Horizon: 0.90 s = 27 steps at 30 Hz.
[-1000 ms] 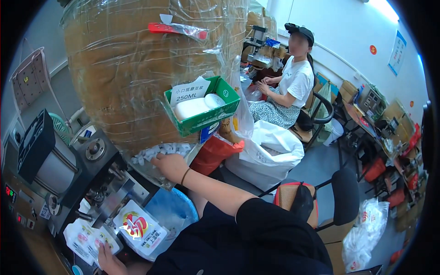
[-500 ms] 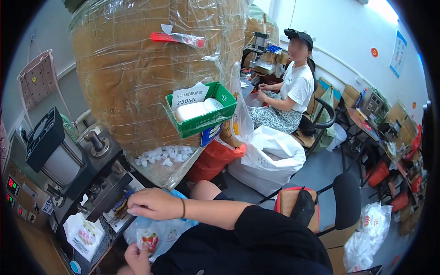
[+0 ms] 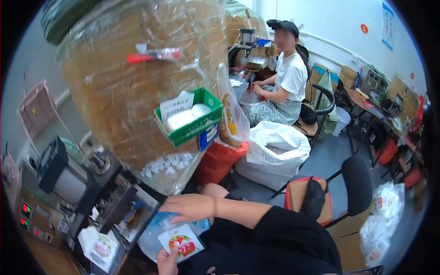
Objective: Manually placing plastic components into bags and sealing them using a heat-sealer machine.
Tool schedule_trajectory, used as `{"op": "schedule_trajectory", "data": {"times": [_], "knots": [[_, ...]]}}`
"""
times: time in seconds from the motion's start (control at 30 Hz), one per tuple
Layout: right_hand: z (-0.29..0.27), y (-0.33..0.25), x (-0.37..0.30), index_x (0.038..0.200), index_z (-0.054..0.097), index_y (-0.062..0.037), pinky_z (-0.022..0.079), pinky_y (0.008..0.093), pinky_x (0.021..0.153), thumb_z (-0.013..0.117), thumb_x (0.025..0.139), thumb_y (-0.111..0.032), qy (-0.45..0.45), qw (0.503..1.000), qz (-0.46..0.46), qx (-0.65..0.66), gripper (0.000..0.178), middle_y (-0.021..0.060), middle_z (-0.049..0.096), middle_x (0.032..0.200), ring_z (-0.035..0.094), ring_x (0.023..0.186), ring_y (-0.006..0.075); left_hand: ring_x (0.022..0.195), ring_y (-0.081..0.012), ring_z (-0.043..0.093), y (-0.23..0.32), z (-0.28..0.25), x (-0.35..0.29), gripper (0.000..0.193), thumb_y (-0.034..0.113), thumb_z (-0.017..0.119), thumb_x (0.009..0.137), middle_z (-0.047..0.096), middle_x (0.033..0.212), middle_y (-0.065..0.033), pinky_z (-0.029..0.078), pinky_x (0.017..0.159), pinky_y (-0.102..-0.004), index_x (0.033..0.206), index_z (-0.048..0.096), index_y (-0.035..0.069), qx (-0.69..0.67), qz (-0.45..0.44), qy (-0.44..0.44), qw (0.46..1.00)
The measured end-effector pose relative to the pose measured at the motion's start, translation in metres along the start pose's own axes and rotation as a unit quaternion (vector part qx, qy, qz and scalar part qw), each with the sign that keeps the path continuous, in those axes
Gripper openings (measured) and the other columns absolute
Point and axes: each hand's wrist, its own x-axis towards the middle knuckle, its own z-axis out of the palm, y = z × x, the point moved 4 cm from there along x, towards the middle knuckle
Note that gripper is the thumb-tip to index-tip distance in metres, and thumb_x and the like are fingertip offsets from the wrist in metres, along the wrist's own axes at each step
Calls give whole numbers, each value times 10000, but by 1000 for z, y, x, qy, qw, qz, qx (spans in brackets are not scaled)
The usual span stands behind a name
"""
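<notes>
Between the fingers and thumb of my left hand is a flat, square white packet with a round red, yellow and green print. My right hand is palm down just above the packet, fingers stretched out to the left. Its fingertips are over a pale blue plastic bag on my lap. A machine with a grey-black cylinder stands to the left of my hands. On its lower bed lies a small blue and brown part. A stack of white printed packets rests at its near edge.
A large film-wrapped carton rises ahead, with a green box of white pieces against it. Small white plastic parts lie below. A red sack, a white sack and a chair stand rightward. A co-worker sits beyond.
My right hand has moved from the machine bed to above the packet, and its fingers have straightened. My left hand has raised the packet, turning its printed face into view. The view has shifted.
</notes>
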Motion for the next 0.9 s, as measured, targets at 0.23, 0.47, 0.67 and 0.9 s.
{"op": "schedule_trajectory", "data": {"times": [0.23,0.47,0.67,0.9], "knots": [[-207,-14,-141,990,621,-20,518,359,677,603,921,-129,489,842,215,-71,131,137,656,877,654,773,240,933,-173,655,5,1,6,333,160,666,960,678,1081,-83,514,809,-297,1218,604,-42,49,-103,-46,992],[51,126,-173,784,709,-17,567,413,641,564,936,-418,-484,762,425,73,454,99,717,732,702,674,257,955,-155,626,30,32,14,349,185,695,943,674,1088,-74,495,809,-299,1198,631,-45,97,-54,2,994],[167,214,-146,893,709,14,554,396,809,539,991,-430,-759,509,264,310,485,116,711,850,702,871,242,988,-223,660,34,45,10,324,115,632,944,682,1134,-131,514,887,-364,1229,614,-39,94,18,12,995],[168,211,-142,963,690,0,542,403,838,508,999,-440,-757,530,200,324,478,106,704,925,689,922,239,1034,-214,666,29,41,0,375,-24,615,907,674,1182,-155,523,925,-357,1277,567,-60,31,69,14,997]]}}
